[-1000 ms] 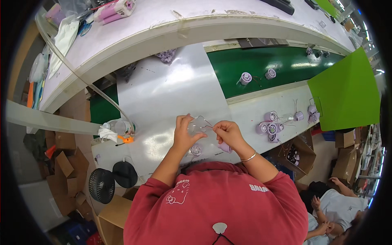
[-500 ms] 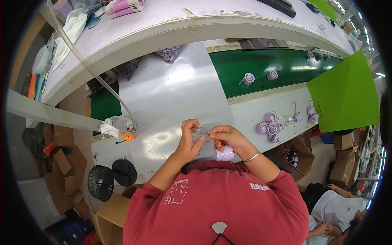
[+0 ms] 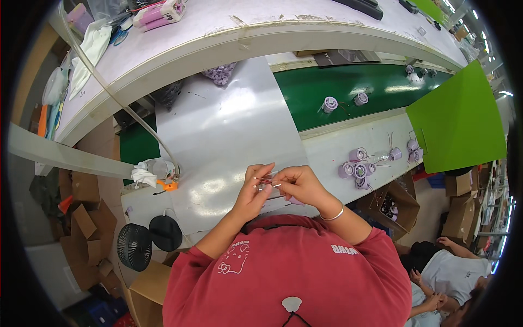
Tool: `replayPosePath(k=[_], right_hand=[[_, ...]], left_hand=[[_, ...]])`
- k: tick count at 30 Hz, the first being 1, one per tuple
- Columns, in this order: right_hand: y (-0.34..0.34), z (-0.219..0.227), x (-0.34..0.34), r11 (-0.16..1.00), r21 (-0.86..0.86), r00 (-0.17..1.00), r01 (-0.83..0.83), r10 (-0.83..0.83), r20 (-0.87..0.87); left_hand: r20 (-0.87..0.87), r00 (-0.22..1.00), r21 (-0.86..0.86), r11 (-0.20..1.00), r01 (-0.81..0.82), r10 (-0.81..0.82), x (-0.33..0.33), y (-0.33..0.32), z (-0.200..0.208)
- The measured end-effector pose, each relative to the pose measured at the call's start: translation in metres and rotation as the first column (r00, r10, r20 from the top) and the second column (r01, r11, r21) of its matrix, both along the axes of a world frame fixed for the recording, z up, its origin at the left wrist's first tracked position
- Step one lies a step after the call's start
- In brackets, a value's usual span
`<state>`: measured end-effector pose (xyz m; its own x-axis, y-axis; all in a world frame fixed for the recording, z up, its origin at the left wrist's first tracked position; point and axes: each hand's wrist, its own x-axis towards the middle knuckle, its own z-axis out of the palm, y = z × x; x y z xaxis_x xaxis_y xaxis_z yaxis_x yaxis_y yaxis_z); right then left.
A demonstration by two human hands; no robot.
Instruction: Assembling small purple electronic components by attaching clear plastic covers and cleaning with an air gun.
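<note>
Close in front of my chest, both hands meet over thin reddish wires point(image 3: 263, 180). My left hand point(image 3: 250, 192) is closed, the wires between its thumb and fingers. My right hand point(image 3: 303, 188) pinches the wires from the other side; a short whitish tip point(image 3: 277, 186) shows between the two hands. Under the right hand a sliver of a lilac cup-shaped part point(image 3: 296, 201) peeks out, mostly hidden by the hand. Whether the wires join that part cannot be seen. To the right, several lilac round parts with wires point(image 3: 360, 170) stand clustered on the white bench.
A grey metal sheet point(image 3: 226, 131) covers the bench ahead. Beyond lies a green conveyor belt point(image 3: 313, 87) with lilac parts on it. A raised shelf point(image 3: 207, 41) crosses the front. A green panel point(image 3: 460, 122) stands right. At left are a plastic bottle point(image 3: 162, 168) and a black fan point(image 3: 134, 245).
My hands have come closer together over the wires. The lilac cup below my right hand, plainly visible before, is now mostly covered. The whole view has shifted slightly.
</note>
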<state>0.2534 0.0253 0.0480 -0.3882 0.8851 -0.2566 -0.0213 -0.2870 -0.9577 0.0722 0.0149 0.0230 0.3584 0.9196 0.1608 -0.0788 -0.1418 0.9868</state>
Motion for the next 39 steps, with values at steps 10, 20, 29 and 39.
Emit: replayPosePath(k=[10,20,29,39], right_hand=[[-0.003,-0.004,0.009,0.889,0.41,0.963,0.203,-0.257,0.083],[-0.002,0.016,0.013,0.883,0.465,0.956,0.063,-0.187,0.227],[-0.003,0.013,0.0,0.896,0.444,1.0,0.02,-0.013,-0.02],[-0.027,0.0,-0.037,0.825,0.535,0.98,0.182,-0.107,-0.168]], left_hand=[[0.172,0.917,0.012,0.93,-0.368,0.361,0.015,0.002,0.013],[0.248,0.83,0.032,0.852,-0.522,0.499,0.008,0.002,0.012],[0.333,0.884,0.0,0.937,-0.348,0.328,0.02,-0.008,0.027],[0.448,0.826,-0.189,0.94,-0.286,0.341,0.036,-0.022,0.035]])
